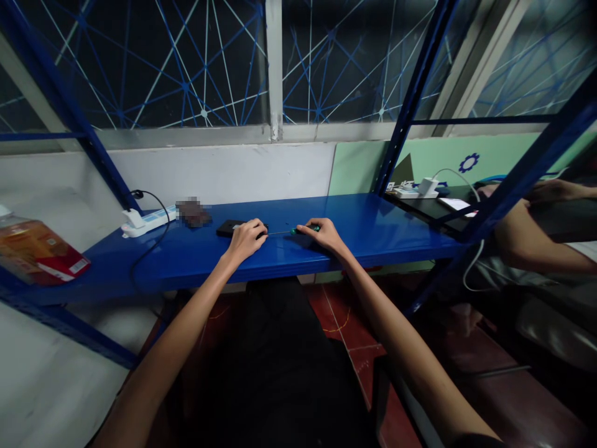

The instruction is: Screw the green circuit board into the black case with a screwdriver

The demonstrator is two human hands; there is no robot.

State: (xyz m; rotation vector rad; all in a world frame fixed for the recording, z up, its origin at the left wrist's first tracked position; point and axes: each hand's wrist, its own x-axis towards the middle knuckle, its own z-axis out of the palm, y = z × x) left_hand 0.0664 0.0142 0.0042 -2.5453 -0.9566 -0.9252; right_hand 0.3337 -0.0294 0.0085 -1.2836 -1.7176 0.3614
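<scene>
My right hand [323,233] is closed round the green and dark handle of a screwdriver [280,233], held level above the blue table [209,249]. Its thin shaft points left and its tip meets the fingers of my left hand [247,239]. Those fingers are closed on a small dark thing, mostly hidden, that I cannot make out. Behind my left wrist, a flat black object [226,228] like a phone or slim box lies on the table, partly covered by the hand. A tiny dark speck lies on the table between and behind my hands.
A white power strip [152,221] with a black cable is at the left, beside a blurred-out brown thing [194,213]. A red and orange package [40,252] stands far left. Blue posts frame the table. At right, another person's arm [513,230] is near a lit phone [459,206].
</scene>
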